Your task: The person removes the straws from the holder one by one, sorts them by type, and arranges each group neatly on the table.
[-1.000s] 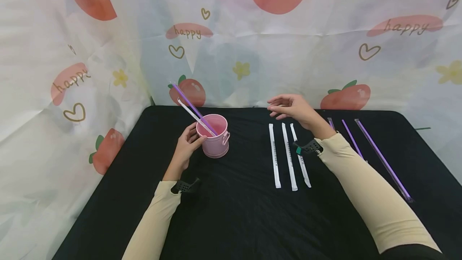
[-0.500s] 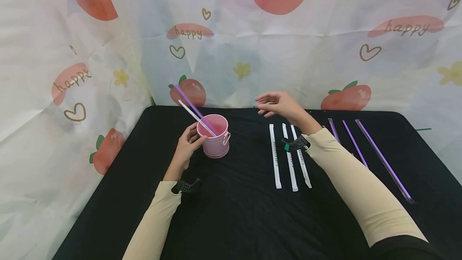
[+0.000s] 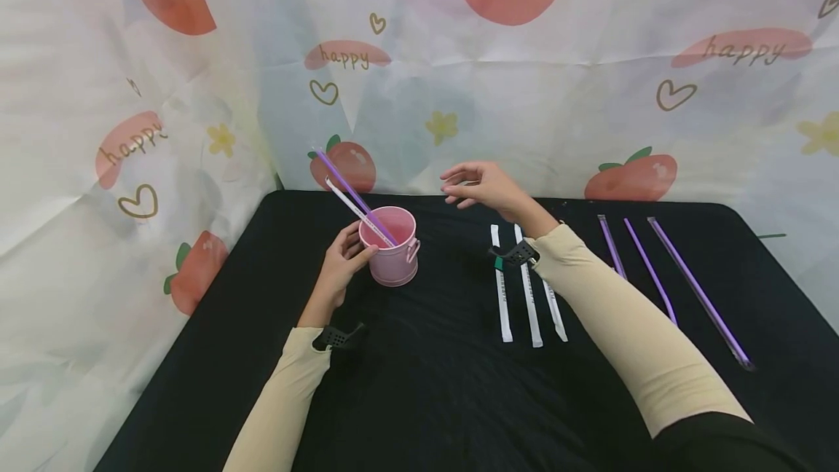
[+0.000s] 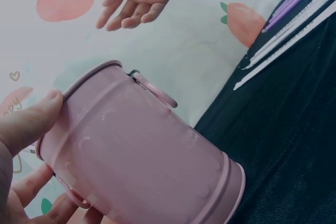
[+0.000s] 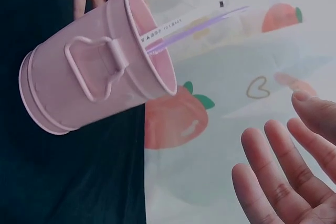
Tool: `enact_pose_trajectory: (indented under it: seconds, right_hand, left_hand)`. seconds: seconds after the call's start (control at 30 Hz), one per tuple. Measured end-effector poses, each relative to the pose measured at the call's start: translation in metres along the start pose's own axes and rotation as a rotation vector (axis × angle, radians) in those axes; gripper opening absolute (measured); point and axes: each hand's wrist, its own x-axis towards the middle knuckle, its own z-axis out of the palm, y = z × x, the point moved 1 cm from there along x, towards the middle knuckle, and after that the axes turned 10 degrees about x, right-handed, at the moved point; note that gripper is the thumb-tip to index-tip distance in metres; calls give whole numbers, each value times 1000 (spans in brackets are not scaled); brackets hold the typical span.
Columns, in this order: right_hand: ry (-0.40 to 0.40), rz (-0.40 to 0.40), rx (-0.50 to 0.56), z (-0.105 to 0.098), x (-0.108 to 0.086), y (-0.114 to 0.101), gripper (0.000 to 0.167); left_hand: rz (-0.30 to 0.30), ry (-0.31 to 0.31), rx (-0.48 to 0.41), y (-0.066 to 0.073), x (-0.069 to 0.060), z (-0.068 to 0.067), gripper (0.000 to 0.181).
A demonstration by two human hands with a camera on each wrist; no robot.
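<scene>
A small pink metal bucket (image 3: pixel 395 266) with side handles stands on the black-covered table. My left hand (image 3: pixel 337 268) grips it at its left side, thumb near the rim and fingers round the wall. Out of the bucket lean a purple straw (image 3: pixel 341 179) and a white paper-wrapped straw (image 3: pixel 346 199), both tilted left. To the right of the bucket and above the table, my right hand (image 3: pixel 490 188) hangs in the air with loosely bent fingers and nothing in them. In the right wrist view its fingers (image 5: pixel 278 192) are spread apart from the bucket.
Three white paper-wrapped straws (image 3: pixel 530 312) lie side by side right of the middle, partly under my right forearm. Farther right lie three purple straws (image 3: pixel 701 293), at least one in a clear wrapper. A printed cloth (image 3: pixel 524 108) hangs behind the table (image 3: pixel 419 384).
My right hand has moved left and slightly up, away from the purple straws and toward the bucket. My left hand and the bucket stay where they were.
</scene>
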Motion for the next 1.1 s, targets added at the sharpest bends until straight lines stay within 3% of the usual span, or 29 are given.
enact_pose_trajectory:
  seconds: [0.2, 0.73, 0.97, 1.1]
  right_hand:
    - [-11, -12, 2, 8, 7, -3, 37]
    - [-83, -33, 49, 40, 24, -5, 36]
    - [-109, -21, 64, 57, 31, -4, 36]
    - [-118, -18, 87, 67, 34, -2, 35]
  left_hand:
    - [2, -5, 10, 10, -7, 2, 62]
    - [-4, 0, 7, 8, -5, 2, 62]
    - [-7, 7, -18, -12, 8, 0, 62]
    - [1, 10, -6, -16, 9, 0, 61]
